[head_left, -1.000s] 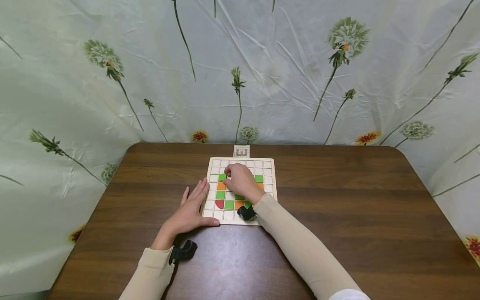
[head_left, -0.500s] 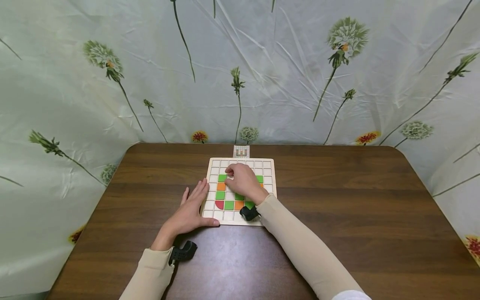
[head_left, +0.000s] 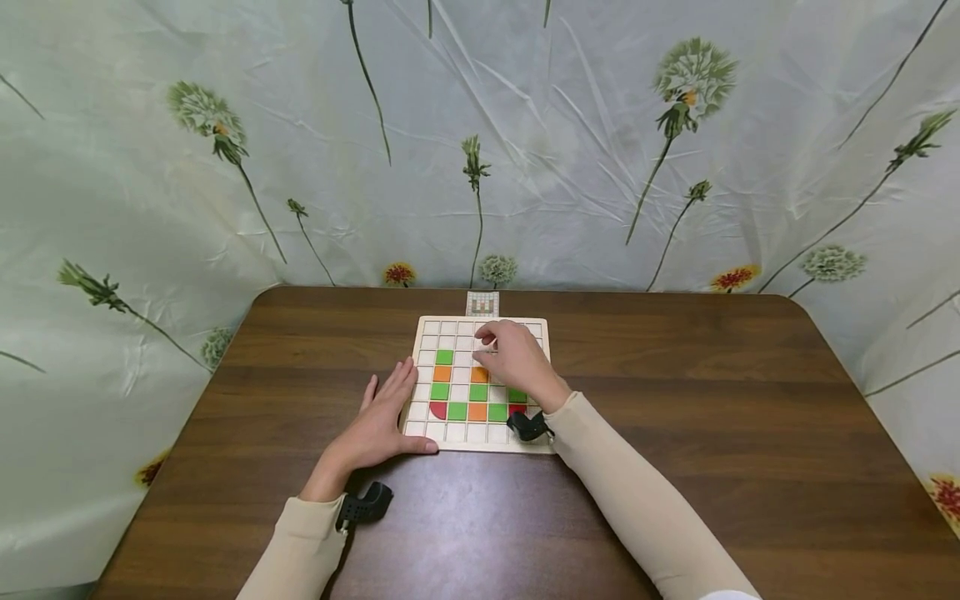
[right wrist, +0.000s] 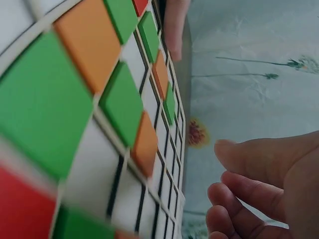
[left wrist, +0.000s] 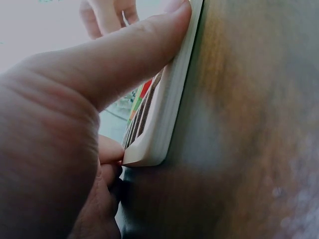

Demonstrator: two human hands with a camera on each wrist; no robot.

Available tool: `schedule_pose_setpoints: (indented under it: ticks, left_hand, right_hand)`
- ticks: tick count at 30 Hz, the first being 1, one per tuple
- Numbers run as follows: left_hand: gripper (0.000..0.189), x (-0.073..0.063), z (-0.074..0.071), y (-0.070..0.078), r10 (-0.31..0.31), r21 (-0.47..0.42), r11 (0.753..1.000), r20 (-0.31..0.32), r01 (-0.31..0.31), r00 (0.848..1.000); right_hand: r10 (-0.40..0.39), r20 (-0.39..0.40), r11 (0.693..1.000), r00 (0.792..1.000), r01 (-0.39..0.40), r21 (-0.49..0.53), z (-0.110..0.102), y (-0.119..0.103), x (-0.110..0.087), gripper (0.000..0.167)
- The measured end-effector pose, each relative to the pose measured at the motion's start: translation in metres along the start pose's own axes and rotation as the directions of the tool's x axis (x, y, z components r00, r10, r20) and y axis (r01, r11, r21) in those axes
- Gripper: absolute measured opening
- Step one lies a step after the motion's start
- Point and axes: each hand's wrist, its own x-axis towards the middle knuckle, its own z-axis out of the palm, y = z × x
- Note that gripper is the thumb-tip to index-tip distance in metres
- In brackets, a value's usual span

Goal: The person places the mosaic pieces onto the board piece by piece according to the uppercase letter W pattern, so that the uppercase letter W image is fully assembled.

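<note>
A white wooden grid board (head_left: 476,432) lies on the table with green, orange and red tiles in its squares. My left hand (head_left: 377,427) rests at its near left corner, fingers straight along the left side. The thumb (left wrist: 144,42) touches the front edge in the left wrist view. Over the right part of the board my right hand (head_left: 517,358) hovers with loosely curled fingers. Thumb and fingertips are apart in the right wrist view, with nothing visible between them. An orange tile (head_left: 478,375) lies just below the thumb. The hand hides some upper right squares.
A small patterned card (head_left: 482,303) lies behind the board near the table's far edge. Brown wooden table (head_left: 712,433) extends on both sides. A hanging cloth (head_left: 570,150) with a dandelion print stands behind it. Each wrist carries a black camera (head_left: 367,503).
My right hand has moved right across the board from beside the left column of tiles, uncovering the orange tile in the middle. The left hand stays at the corner.
</note>
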Motion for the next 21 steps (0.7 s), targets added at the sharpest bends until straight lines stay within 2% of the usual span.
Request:
schedule_pose_setpoints:
  ticks: [6, 17, 21]
  left_hand:
    - [0.125, 0.003, 0.0, 0.001, -0.005, 0.0, 1.0, 0.003, 0.005, 1.0]
    - [0.127, 0.003, 0.0, 0.001, -0.019, 0.002, 1.0, 0.015, 0.019, 1.0]
    - [0.126, 0.002, 0.0, 0.001, -0.017, -0.015, 1.0, 0.006, 0.017, 1.0]
  right_hand:
    - [0.003, -0.058, 1.0, 0.998, -0.002, 0.01, -0.023, 0.022, -0.016, 0.03]
    - [0.069, -0.123, 0.997, 0.99, -0.074, -0.033, -0.064, 0.059, -0.053, 0.033]
    - [0.063, -0.142, 0.995, 0.988, -0.074, -0.072, -0.078, 0.075, -0.065, 0.033]
